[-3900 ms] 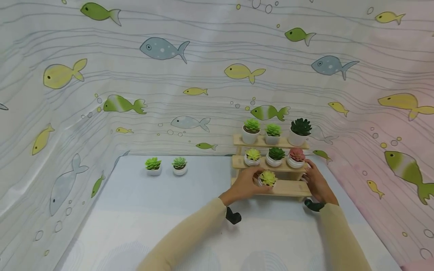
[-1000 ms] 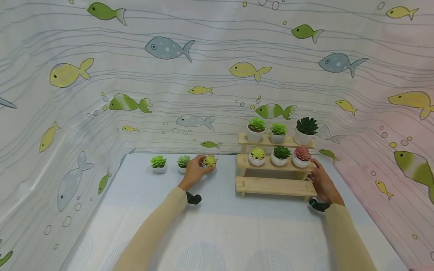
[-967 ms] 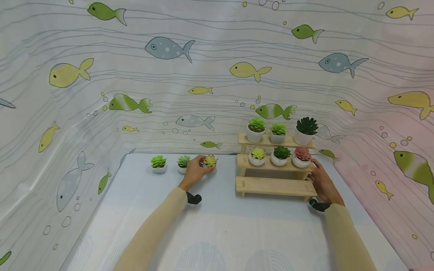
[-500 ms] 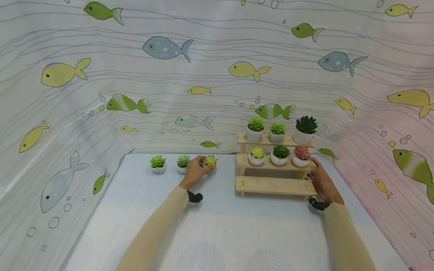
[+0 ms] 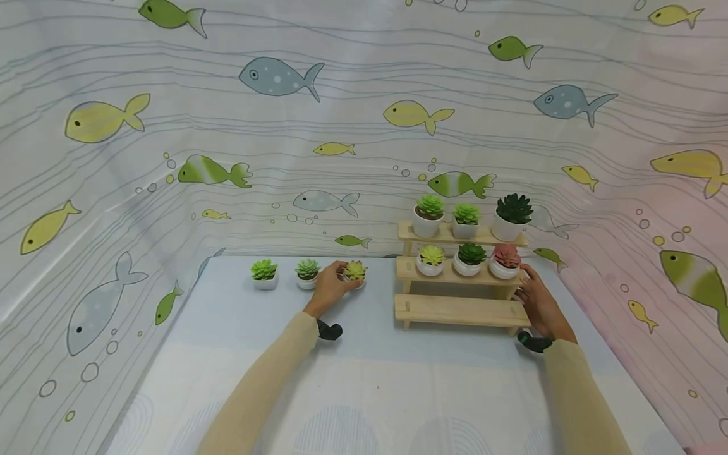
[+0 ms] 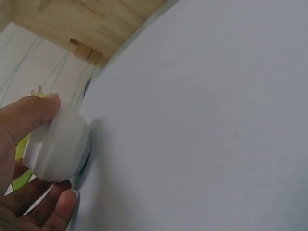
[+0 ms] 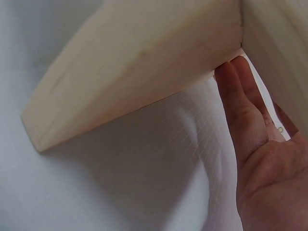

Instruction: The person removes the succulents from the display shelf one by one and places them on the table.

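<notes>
Head view: left of the frame's middle, the left hand (image 5: 328, 289) is clamped on a yellow-green succulent (image 5: 355, 272), its thumb and fingers pinching the plant's white pot at the far edge of the desk (image 5: 352, 366). Left wrist view shows that grip at the lower left, with the thumb on one side of the pot and fingers on the other; the pot's base is close to the cloth surface, though whether it bears fully on it I cannot tell. Just left of this hand stands a pale green succulent (image 5: 307, 270) in a round white pot, and farther left a bright green succulent (image 5: 264, 272) in a square one.

Right of the middle, the right hand (image 5: 540, 306) is at the right end of a three-step wooden stand (image 5: 461, 311). Right wrist view shows its fingers extended, tips touching the wood. On the top step stand two light green plants (image 5: 429, 212) and a dark green plant (image 5: 514, 212); on the middle step, from left to right, a yellow plant (image 5: 431, 256), a deep green plant (image 5: 471, 255) and a red plant (image 5: 506, 258). Fish-printed sheeting (image 5: 364, 170) fills the upper frame.
</notes>
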`<state>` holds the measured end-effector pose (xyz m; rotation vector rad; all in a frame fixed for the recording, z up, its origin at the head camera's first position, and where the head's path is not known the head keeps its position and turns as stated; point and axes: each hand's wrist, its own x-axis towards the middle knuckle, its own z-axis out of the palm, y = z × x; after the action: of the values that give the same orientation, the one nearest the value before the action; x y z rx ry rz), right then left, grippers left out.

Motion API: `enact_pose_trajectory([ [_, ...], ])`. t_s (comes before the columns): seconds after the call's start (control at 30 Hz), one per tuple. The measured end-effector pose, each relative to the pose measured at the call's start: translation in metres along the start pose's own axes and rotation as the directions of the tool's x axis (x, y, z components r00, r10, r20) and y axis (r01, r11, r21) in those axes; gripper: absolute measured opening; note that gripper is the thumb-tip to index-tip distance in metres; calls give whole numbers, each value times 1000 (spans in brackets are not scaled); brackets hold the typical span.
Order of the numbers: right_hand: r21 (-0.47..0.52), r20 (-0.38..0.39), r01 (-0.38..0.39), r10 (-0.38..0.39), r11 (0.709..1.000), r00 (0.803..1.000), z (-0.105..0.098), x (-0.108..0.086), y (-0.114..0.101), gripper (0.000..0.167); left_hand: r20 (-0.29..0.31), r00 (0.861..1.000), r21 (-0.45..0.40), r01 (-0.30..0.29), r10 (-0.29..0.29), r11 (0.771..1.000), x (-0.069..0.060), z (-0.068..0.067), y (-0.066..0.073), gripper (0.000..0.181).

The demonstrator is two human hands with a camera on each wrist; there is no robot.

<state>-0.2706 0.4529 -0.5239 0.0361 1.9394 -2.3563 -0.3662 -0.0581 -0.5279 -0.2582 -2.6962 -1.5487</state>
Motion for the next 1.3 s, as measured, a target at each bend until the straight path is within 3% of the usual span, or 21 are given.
enact_pose_trajectory([
  [0.3, -21, 0, -15, 15, 1000, 1000, 0, 1, 0, 43, 23, 999, 34, -27, 26, 999, 1, -3, 9, 75],
  [0.6, -19, 0, -11, 11, 1000, 1000, 0, 1, 1, 45, 29, 982, 90, -190, 188, 978, 3, -8, 29, 81],
  [0.93, -45, 0, -18, 18, 999, 1000, -1, 0, 2, 45, 4, 949, 36, -315, 315, 948, 6, -6, 59, 67],
  [1.3, -35, -3, -15, 15, 999, 1000, 2, 0, 1, 44, 81, 928, -71, -358, 363, 931, 1, 7, 96, 66],
])
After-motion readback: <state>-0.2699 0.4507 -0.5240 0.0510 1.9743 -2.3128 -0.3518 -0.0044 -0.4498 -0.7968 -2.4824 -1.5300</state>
